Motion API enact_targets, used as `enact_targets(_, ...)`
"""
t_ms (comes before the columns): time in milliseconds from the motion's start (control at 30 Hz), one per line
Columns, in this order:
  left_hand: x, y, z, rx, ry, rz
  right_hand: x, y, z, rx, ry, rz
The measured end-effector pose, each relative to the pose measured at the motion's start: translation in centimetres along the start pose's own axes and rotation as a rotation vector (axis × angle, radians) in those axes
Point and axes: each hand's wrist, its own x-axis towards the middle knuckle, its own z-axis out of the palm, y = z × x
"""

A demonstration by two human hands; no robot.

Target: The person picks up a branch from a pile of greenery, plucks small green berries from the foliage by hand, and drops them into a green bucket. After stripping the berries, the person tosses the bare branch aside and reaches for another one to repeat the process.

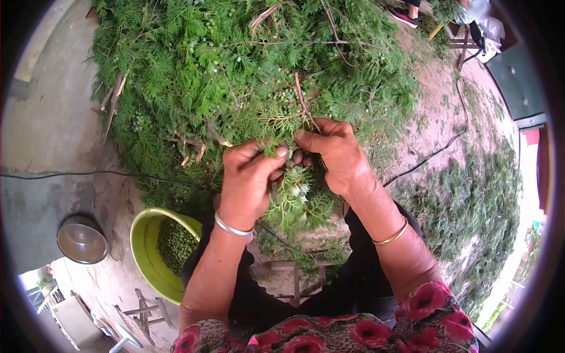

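Observation:
In front of me, my left hand (pixel 248 179) is closed, its thumb and fingers pinching a leafy conifer sprig (pixel 294 197) with pale green cones on it. My right hand (pixel 338 154) is closed on the same sprig, close to a thin brown stem (pixel 301 97) that sticks up past the thumb. The fingers of both hands nearly meet, and the exact grip points are partly hidden. Just beyond the hands lies a large heap of cut conifer branches (pixel 194 70). A yellow-green bucket (pixel 138 235) holding many small green cones (pixel 176 246) stands left of my left forearm.
A metal bowl (pixel 82 240) sits on the floor at left, with a small wooden stool (pixel 144 315) below it. A black cable (pixel 88 173) crosses the floor. More greenery (pixel 453 206) is spread at right. Another person's shoe (pixel 404 17) shows at the top.

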Motion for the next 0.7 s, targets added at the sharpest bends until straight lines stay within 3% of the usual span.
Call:
enact_targets(33,0.5,-0.1,-0.7,-0.145,-0.106,-0.050,-0.1,-0.4,0.0,0.093,-0.059,0.063)
enact_targets(67,0.7,0.0,-1.3,-0.082,-0.127,-0.050,0.0,-0.4,-0.1,0.094,-0.059,0.062)
enact_targets(133,0.7,-0.3,-0.8,-0.383,-0.218,-0.071,0.2,-0.3,-0.4,0.228,-0.085,0.085)
enact_targets(233,1.1,-0.7,-1.9,-0.562,-0.221,-0.223,0.3,-1.0,-0.7,0.334,-0.111,0.114)
enact_targets(333,0.5,0.1,-2.1,-0.654,-0.348,-0.183,0.6,-0.8,-1.0,0.355,-0.078,0.140)
enact_targets(367,0.6,-0.4,-2.0,-0.345,0.041,0.006,0.7,-0.6,-1.2,0.298,-0.069,0.106)
enact_targets(467,1.5,1.6,-3.2,-0.616,0.128,-0.037,0.7,-0.4,-1.1,0.238,-0.067,0.039)
enact_targets(533,1.5,2.4,-4.5,-0.515,-0.045,0.126,0.6,-0.3,-1.0,0.235,-0.073,0.006)
enact_targets(600,1.2,3.2,-4.6,-0.353,0.010,0.211,0.5,-0.2,-0.9,0.157,-0.004,-0.046)
enact_targets(700,0.3,2.2,-2.4,0.392,-0.044,0.508,0.6,0.3,-0.5,0.096,0.046,-0.010)
